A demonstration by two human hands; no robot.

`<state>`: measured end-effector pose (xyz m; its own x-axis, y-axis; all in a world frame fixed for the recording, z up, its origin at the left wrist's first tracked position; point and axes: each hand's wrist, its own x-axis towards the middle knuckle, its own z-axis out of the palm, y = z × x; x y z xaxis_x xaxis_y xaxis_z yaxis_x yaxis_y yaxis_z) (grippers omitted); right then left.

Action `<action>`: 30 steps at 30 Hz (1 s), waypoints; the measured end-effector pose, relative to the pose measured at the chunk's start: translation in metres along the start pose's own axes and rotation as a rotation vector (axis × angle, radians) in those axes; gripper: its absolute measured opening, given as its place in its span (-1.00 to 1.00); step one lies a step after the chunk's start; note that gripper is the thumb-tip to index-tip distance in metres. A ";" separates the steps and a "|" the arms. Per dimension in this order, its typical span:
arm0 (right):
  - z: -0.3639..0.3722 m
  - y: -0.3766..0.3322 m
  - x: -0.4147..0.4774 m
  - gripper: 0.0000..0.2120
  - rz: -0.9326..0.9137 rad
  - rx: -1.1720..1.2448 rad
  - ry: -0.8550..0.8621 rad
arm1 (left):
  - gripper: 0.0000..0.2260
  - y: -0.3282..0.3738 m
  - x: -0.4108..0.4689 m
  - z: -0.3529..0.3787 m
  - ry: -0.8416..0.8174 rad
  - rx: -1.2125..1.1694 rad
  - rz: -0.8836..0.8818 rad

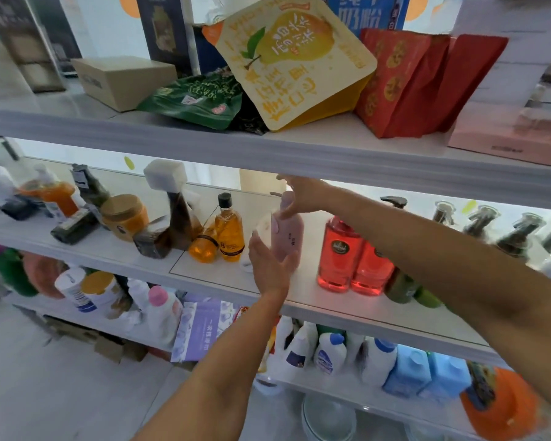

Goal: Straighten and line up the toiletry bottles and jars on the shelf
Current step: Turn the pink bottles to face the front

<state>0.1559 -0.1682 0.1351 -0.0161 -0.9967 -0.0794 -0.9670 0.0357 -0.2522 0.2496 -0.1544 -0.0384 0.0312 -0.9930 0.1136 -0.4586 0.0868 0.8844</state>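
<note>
My right hand (298,197) has its grip clamped round the neck of the pink bottle (290,232) on the middle shelf (325,305), my left hand (269,268) lies flat and open against its base, and I judge the red bottles (339,253) at 3 o'clock lined up, while the tilted brown bottle (180,218) and orange jar (126,218) at 9 o'clock are not.

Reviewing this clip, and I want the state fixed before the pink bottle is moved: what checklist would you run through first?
1. Grip of the right hand on the pink pump bottle at its neck: ok, thumb and fingers round it.
2. Steadying by the left hand: ok, open palm at the lower side.
3. Bottle's base on the shelf: cannot tell, the left hand hides it.
4. Space toward the red bottles: ok, a gap shows.
5. The amber bottles lined up: not ok, the small one leans on the tall one.
</note>
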 end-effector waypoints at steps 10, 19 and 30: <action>0.014 0.001 0.013 -0.79 0.053 -0.130 0.037 | -0.50 0.018 0.008 -0.002 -0.193 0.040 0.059; 0.012 0.008 -0.002 -0.67 0.052 -0.281 0.020 | -0.53 0.022 -0.006 0.011 -0.183 0.092 0.109; 0.033 -0.035 0.048 -0.54 -0.027 -0.083 0.075 | -0.58 -0.028 0.017 -0.029 0.042 0.251 0.150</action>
<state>0.1973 -0.2148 0.1080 -0.0058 -1.0000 -0.0009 -0.9851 0.0059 -0.1720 0.2884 -0.1711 -0.0478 -0.0191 -0.9660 0.2578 -0.6662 0.2045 0.7172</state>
